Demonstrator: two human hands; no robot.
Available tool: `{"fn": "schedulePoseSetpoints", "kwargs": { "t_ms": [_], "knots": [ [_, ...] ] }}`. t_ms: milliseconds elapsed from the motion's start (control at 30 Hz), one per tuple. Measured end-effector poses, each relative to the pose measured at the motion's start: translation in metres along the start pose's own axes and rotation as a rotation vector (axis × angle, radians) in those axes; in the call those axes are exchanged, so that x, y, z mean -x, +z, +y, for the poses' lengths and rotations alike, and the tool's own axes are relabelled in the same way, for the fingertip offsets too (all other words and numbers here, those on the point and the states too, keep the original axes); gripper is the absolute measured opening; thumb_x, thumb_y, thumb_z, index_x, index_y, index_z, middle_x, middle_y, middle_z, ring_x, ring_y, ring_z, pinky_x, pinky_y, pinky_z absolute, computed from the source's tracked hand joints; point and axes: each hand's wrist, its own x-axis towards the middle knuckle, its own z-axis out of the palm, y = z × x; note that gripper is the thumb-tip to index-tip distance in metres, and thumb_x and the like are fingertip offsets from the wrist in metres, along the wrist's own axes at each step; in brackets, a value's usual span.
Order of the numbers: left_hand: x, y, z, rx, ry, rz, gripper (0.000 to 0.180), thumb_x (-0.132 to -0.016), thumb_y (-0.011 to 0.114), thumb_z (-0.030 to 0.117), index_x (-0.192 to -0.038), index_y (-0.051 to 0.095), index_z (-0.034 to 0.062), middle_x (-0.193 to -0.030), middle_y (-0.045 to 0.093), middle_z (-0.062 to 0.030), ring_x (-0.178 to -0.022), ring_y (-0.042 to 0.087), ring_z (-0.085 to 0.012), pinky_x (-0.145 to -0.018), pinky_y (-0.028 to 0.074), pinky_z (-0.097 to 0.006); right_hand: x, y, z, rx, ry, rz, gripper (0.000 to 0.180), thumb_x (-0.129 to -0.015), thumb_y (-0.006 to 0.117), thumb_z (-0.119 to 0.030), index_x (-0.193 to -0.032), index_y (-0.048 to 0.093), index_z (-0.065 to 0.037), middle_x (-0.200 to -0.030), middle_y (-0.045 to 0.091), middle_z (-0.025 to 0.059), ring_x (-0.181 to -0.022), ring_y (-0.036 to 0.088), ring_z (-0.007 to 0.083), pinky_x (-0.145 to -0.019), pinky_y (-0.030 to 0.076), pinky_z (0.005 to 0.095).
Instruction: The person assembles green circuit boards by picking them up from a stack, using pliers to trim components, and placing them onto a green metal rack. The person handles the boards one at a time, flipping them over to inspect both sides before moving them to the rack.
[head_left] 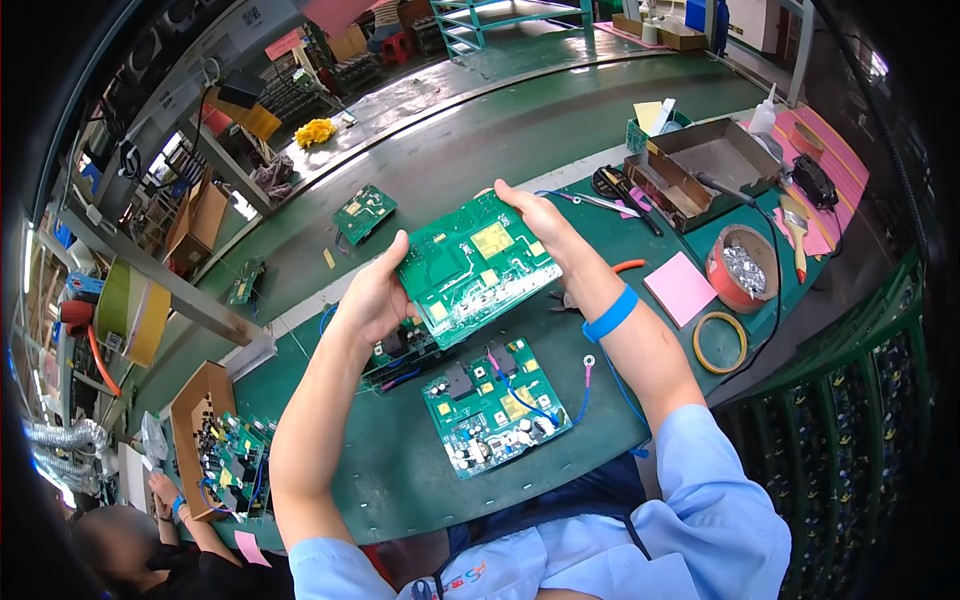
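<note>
Between both hands a green circuit board (470, 265) is held up over the bench, tilted, with its solder side showing. My left hand (375, 297) is closed on its left edge, thumb on top. My right hand (535, 222) grips the upper right edge; a blue wrist strap (610, 314) is on that arm. Below, a second circuit board (480, 425) lies component side up on the green bench, with a blue wire ending in a ring terminal (589, 360). Partly hidden behind my left hand and the held board is another board (410, 350) with black parts.
Toward the right lie a pink pad (680, 288), a tape roll (720, 342), a red tub of metal bits (745, 268), a brush (796, 235) and a metal tray (715, 160). Two boards (364, 212) sit beyond the bench edge. A co-worker's hand (163, 488) is near a carton of boards (205, 395).
</note>
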Motion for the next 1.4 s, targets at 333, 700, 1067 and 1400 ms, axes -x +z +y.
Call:
{"fn": "schedulePoseSetpoints", "kwargs": {
  "t_ms": [333,700,1067,1400],
  "knots": [
    [-0.011,-0.003,-0.001,0.027,-0.010,0.009,0.041,-0.086,0.034,0.035,-0.109,0.044,0.0014,-0.101,0.053,-0.0111,-0.086,0.055,-0.0203,-0.063,0.050,-0.035,0.000,-0.003,-0.003,-0.005,0.042,0.036,0.031,-0.085,0.040,-0.030,-0.086,0.053,-0.001,-0.081,0.058,0.0078,-0.068,0.057,0.0145,-0.062,0.047,0.0268],
    [-0.015,-0.009,-0.001,0.075,-0.014,-0.049,0.060,-0.082,0.024,0.054,-0.112,0.041,0.0044,-0.099,0.055,-0.0090,-0.081,0.058,-0.0173,-0.050,0.050,-0.029,0.001,0.001,-0.003,0.006,0.031,0.065,0.029,-0.085,0.040,-0.027,-0.087,0.054,-0.002,-0.079,0.058,0.0075,-0.068,0.058,0.0142,-0.060,0.047,0.0268],
    [-0.013,-0.018,0.004,0.185,-0.064,-0.160,0.060,-0.080,0.029,0.055,-0.110,0.043,0.0039,-0.095,0.056,-0.0095,-0.076,0.059,-0.0196,-0.051,0.052,-0.031,0.005,0.006,-0.009,0.068,-0.074,-0.104,0.033,-0.086,0.038,-0.031,-0.093,0.050,-0.001,-0.084,0.056,0.0080,-0.075,0.057,0.0155,-0.067,0.048,0.0279],
    [-0.009,-0.017,0.011,0.099,-0.219,-0.188,0.057,-0.079,0.036,0.053,-0.104,0.048,0.0031,-0.085,0.059,-0.0137,-0.065,0.061,-0.0245,-0.051,0.053,-0.034,0.015,0.014,-0.017,0.107,-0.091,-0.111,0.035,-0.086,0.037,-0.033,-0.097,0.048,-0.002,-0.087,0.056,0.0074,-0.077,0.057,0.0145,-0.068,0.048,0.0272]
  ]
}}
